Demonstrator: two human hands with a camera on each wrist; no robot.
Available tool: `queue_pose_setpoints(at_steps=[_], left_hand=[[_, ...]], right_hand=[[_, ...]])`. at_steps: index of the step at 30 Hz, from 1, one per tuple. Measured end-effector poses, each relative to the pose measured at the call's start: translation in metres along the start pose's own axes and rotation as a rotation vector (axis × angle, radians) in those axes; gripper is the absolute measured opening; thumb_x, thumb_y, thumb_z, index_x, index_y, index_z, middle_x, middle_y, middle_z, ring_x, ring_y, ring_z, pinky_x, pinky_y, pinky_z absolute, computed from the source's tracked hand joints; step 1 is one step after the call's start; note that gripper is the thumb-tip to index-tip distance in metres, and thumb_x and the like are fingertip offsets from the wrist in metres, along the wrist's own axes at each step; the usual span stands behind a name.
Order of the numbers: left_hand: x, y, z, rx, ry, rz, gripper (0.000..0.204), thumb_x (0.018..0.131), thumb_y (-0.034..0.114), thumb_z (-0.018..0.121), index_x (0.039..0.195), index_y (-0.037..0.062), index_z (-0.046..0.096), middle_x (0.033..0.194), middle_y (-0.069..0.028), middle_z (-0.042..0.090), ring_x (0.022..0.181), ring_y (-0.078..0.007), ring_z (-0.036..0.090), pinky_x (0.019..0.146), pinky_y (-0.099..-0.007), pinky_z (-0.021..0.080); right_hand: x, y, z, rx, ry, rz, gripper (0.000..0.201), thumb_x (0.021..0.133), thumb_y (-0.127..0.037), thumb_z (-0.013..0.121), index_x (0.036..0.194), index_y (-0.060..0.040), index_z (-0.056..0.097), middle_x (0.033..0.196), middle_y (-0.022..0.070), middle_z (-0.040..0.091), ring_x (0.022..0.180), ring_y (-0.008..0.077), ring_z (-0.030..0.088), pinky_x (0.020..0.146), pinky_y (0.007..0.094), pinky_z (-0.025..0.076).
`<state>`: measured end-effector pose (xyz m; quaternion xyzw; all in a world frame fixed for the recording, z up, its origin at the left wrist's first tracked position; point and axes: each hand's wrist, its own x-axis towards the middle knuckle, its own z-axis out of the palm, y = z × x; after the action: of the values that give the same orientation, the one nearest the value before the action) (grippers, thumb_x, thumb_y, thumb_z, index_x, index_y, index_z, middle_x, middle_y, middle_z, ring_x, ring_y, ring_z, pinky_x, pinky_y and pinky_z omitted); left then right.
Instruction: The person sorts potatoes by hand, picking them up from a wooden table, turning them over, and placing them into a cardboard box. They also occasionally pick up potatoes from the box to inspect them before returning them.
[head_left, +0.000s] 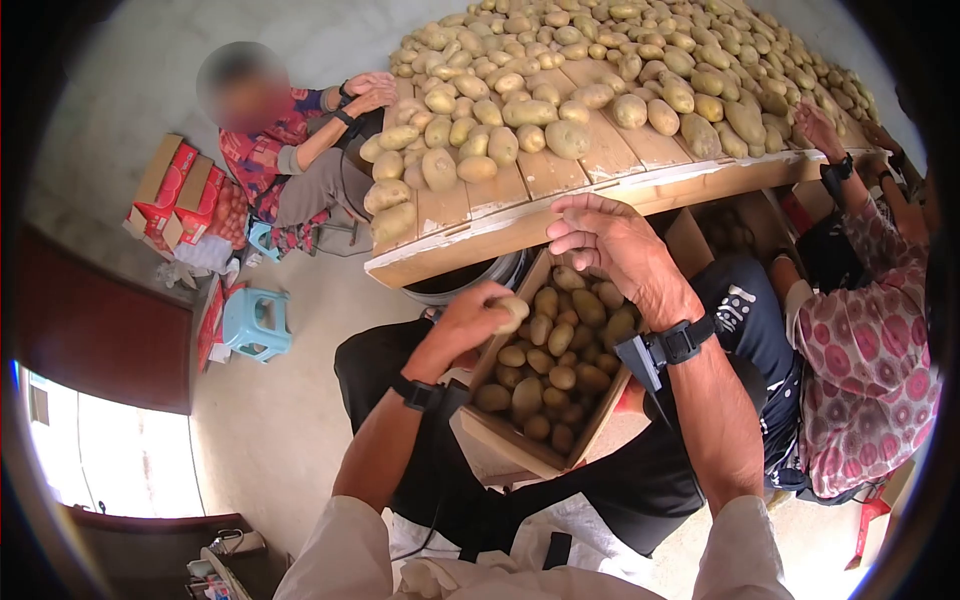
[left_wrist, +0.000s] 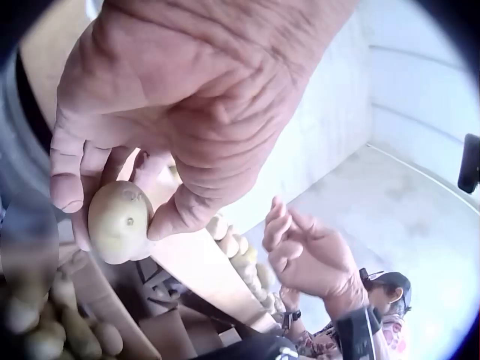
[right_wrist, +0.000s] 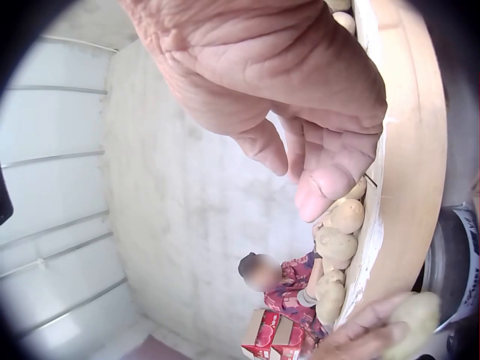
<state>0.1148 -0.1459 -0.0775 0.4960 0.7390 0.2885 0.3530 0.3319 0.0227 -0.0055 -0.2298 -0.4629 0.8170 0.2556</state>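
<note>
My left hand point(head_left: 470, 322) holds a potato point(head_left: 511, 314) over the left edge of a cardboard box point(head_left: 522, 452) of potatoes. In the left wrist view, the thumb and fingers of the left hand point(left_wrist: 176, 112) pinch this potato point(left_wrist: 118, 223) by its sides. Raised near the front edge of the wooden table point(head_left: 640, 192), my right hand point(head_left: 618, 245) has loosely bent fingers and nothing in them. The right wrist view shows that hand point(right_wrist: 300, 112) with a gap between thumb and fingers, beside the table edge point(right_wrist: 409, 150).
Many potatoes point(head_left: 560, 60) cover the table beyond its front edge. A person point(head_left: 290, 150) sits at the table's left end; another in a patterned top point(head_left: 860, 340) sits at right. A blue stool point(head_left: 256, 323) and red boxes point(head_left: 165, 190) stand on the left. A round container point(head_left: 470, 283) is under the table.
</note>
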Motion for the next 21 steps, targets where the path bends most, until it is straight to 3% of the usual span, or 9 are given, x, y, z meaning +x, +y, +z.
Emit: queue_pose_setpoints(at_steps=[2,4,5,7,10,11,15,17,21], left_hand=[[0.002,0.022,-0.027,0.063,0.117,-0.041,0.041,0.088,0.019,0.069,0.127,0.007,0.065,0.101,-0.0055,0.068,0.087,-0.0125,0.062,0.073,-0.0293,0.053],[0.012,0.03,-0.052,0.132,0.249,0.047,0.043,0.085,0.019,0.074,0.125,0.0036,0.066,0.111,-0.0163,0.072,0.101,-0.0261,0.07,0.089,-0.0383,0.054],[0.02,0.037,-0.063,0.131,0.247,0.046,0.043,0.085,0.019,0.074,0.125,0.0036,0.066,0.111,-0.0163,0.072,0.101,-0.0261,0.07,0.089,-0.0383,0.054],[0.025,0.037,-0.072,0.494,0.638,0.297,0.038,0.085,0.014,0.071,0.122,0.005,0.065,0.116,-0.0191,0.069,0.106,-0.0379,0.068,0.09,-0.0452,0.053],[0.042,0.029,-0.081,0.56,0.673,0.237,0.032,0.085,0.008,0.069,0.116,0.0067,0.063,0.12,-0.0212,0.064,0.11,-0.0451,0.061,0.091,-0.0507,0.051],[0.045,0.026,-0.079,0.604,0.697,0.244,0.026,0.085,0.005,0.069,0.11,0.0072,0.064,0.119,-0.0203,0.062,0.111,-0.0445,0.061,0.09,-0.0513,0.051],[0.053,0.011,-0.079,0.603,0.721,0.278,0.026,0.084,0.005,0.069,0.11,0.007,0.065,0.117,-0.0195,0.063,0.112,-0.0439,0.061,0.09,-0.0513,0.051],[0.051,0.007,-0.075,0.659,0.855,0.404,0.023,0.084,0.003,0.068,0.107,0.0061,0.066,0.111,-0.0182,0.064,0.109,-0.0431,0.062,0.088,-0.0509,0.051],[0.034,0.017,-0.057,0.618,0.826,0.429,0.019,0.086,0.002,0.066,0.105,0.0053,0.066,0.108,-0.0175,0.065,0.105,-0.0428,0.062,0.087,-0.0507,0.051]], right_hand=[[-0.002,-0.001,0.002,-0.008,-0.005,0.002,0.022,0.101,-0.012,0.059,0.119,-0.0028,0.067,0.097,0.0096,0.072,0.082,0.0149,0.071,0.063,0.0229,0.051],[0.0,-0.003,0.004,-0.018,-0.004,0.012,0.022,0.101,-0.011,0.058,0.12,-0.0024,0.067,0.097,0.0096,0.072,0.082,0.0149,0.071,0.063,0.023,0.051],[0.001,-0.002,0.003,-0.025,-0.016,0.003,0.022,0.101,-0.011,0.058,0.119,-0.0017,0.067,0.098,0.01,0.072,0.083,0.015,0.071,0.063,0.0231,0.051],[-0.006,0.008,0.002,-0.023,-0.016,0.028,0.023,0.101,-0.01,0.057,0.119,-0.0011,0.067,0.098,0.0103,0.072,0.083,0.015,0.071,0.063,0.0232,0.051],[-0.006,0.002,0.002,-0.048,-0.026,-0.017,0.024,0.1,-0.009,0.057,0.12,0.0,0.066,0.099,0.0115,0.072,0.083,0.0155,0.071,0.063,0.0235,0.051],[-0.008,0.003,0.003,-0.038,-0.027,-0.013,0.025,0.1,-0.011,0.057,0.121,0.0003,0.066,0.099,0.0119,0.073,0.083,0.0157,0.071,0.064,0.0236,0.051],[-0.003,0.0,0.002,-0.06,-0.04,-0.017,0.029,0.1,-0.014,0.057,0.123,0.0013,0.064,0.103,0.0139,0.072,0.086,0.0176,0.071,0.065,0.0252,0.052],[-0.006,0.0,0.006,-0.085,0.0,-0.014,0.03,0.1,-0.014,0.057,0.124,0.0022,0.064,0.107,0.0153,0.071,0.089,0.0191,0.07,0.066,0.0258,0.053],[-0.004,0.006,0.003,-0.074,-0.022,-0.036,0.03,0.102,-0.015,0.056,0.125,0.002,0.064,0.107,0.0149,0.072,0.088,0.0185,0.071,0.068,0.0242,0.053]])
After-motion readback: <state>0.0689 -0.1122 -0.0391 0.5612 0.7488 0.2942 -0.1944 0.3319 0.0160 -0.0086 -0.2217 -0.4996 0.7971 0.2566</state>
